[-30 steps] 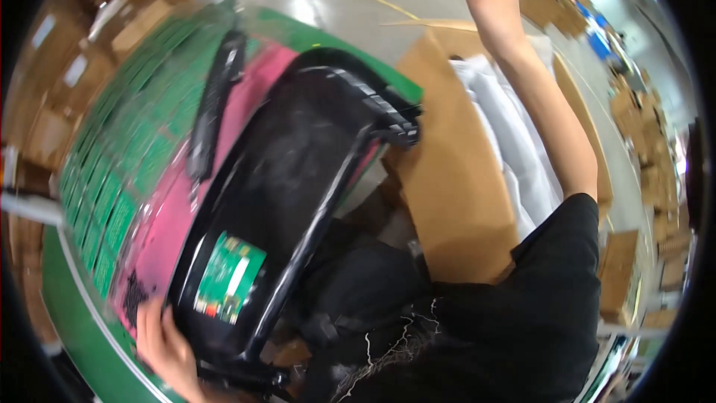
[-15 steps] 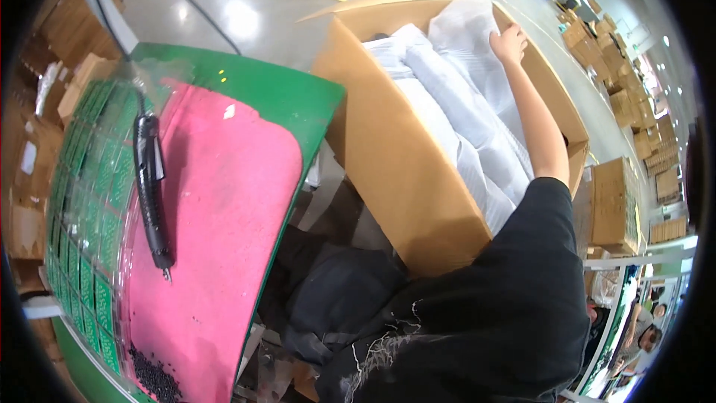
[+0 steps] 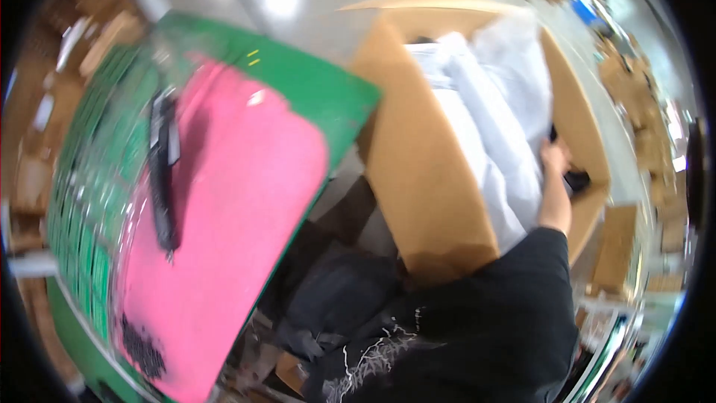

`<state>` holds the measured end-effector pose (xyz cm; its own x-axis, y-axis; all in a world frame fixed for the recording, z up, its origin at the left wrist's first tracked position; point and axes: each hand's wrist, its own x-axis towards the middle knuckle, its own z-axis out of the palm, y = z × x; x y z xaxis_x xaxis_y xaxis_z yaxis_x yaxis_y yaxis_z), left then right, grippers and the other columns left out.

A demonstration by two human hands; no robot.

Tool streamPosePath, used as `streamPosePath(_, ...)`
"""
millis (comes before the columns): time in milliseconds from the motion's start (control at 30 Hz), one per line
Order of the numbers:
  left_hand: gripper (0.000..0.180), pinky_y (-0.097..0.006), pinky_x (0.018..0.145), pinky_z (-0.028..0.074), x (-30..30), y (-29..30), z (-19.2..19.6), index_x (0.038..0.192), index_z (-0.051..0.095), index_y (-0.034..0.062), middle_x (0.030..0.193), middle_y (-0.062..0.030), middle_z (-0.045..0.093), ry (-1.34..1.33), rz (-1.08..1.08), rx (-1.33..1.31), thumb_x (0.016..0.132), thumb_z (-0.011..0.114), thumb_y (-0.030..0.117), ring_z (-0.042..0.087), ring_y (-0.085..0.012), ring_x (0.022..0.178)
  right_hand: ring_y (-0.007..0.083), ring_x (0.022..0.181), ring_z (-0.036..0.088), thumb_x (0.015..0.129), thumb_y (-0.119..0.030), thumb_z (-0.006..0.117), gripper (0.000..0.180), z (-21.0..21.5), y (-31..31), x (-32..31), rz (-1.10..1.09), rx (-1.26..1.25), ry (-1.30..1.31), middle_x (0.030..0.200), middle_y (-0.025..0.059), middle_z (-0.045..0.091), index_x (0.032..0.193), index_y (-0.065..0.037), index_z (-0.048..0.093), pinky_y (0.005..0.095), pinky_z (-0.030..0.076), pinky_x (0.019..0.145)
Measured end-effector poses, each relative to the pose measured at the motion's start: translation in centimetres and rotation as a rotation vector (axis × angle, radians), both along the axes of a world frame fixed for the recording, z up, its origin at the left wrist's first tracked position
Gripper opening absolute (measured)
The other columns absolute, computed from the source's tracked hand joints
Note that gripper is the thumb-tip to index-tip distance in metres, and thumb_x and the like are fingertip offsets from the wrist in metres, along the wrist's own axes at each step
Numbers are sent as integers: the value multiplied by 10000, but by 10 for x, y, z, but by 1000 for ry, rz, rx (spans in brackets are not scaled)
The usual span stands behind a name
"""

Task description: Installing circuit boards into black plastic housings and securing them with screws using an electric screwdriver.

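My right hand point(image 3: 556, 157) reaches into an open cardboard box point(image 3: 425, 164), between the white wrapping and the box's right wall. Its fingers are blurred and partly hidden, so whether they grip anything cannot be made out. Black items point(image 3: 576, 180) show right beside the hand, down in the gap. Long bundles in white translucent packing foam point(image 3: 485, 112) fill most of the box, and a loose sheet of the foam point(image 3: 514, 60) stands up at the far end. My left hand is out of view.
Left of the box stands a green worktable point(image 3: 313, 75) with a pink mat point(image 3: 246, 179). On it lie a black electric screwdriver point(image 3: 164, 179), green circuit boards point(image 3: 89, 254) under clear plastic and a pile of small black parts point(image 3: 142, 347). Another carton point(image 3: 615, 246) stands at the right.
My right hand has left the upright foam sheet at the box's far right and come nearer, down along the right wall. The whole view has shifted, blurring the picture.
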<state>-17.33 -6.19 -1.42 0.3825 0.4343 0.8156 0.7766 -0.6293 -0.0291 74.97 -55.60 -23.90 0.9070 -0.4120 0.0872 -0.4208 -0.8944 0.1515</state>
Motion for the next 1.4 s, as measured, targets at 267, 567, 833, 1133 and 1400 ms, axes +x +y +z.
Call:
streamPosePath(267, 371, -402, 912, 555, -267, 26, -66, 1200, 645, -3, 1147, -115, 665, -1728, 336, -266, 872, 643, 170, 656, -253, 963, 406, 1078, 643, 1006, -357, 472, 433, -12, -58, 12, 337, 58, -57, 1201, 230, 657, 1202, 7, 601, 535, 511, 861)
streamPosePath(567, 291, -304, 977, 444, 16, 102, -49, 1270, 581, -26, 1222, -105, 633, -940, 42, -474, 998, 525, 61, 586, -164, 1114, 407, 1025, 666, 1032, -497, 381, 471, 114, -119, -40, 234, -88, -646, 1218, 133, 684, 1365, -242, 595, 540, 534, 812)
streamPosePath(833, 142, -381, 873, 485, 213, 90, -12, 1007, 640, -1, 973, -139, 637, 125, -513, -669, 869, 613, 20, 620, -306, 945, 229, 1119, 587, 971, -220, 582, 324, 279, 0, 32, 663, 1489, -609, 1211, 112, 632, 1201, 4, 628, 342, 461, 1003)
streamPosePath(1133, 321, -373, 894, 488, 291, 70, -7, 1213, 569, 19, 1036, -125, 632, 31, -633, -1001, 953, 603, 204, 608, -257, 975, 166, 1027, 667, 970, -206, 614, 315, 238, 250, -246, 1050, 1778, 572, 1156, 60, 681, 1249, -60, 595, 338, 624, 762)
streamPosePath(1400, 331, -396, 817, 508, 265, 92, -25, 1088, 613, -1, 994, -115, 640, 126, -691, -1145, 858, 722, 211, 630, -258, 911, 279, 933, 730, 1031, -190, 555, 287, 208, 357, -400, 715, 1268, 1637, 1066, 186, 700, 1067, 89, 615, 368, 633, 765)
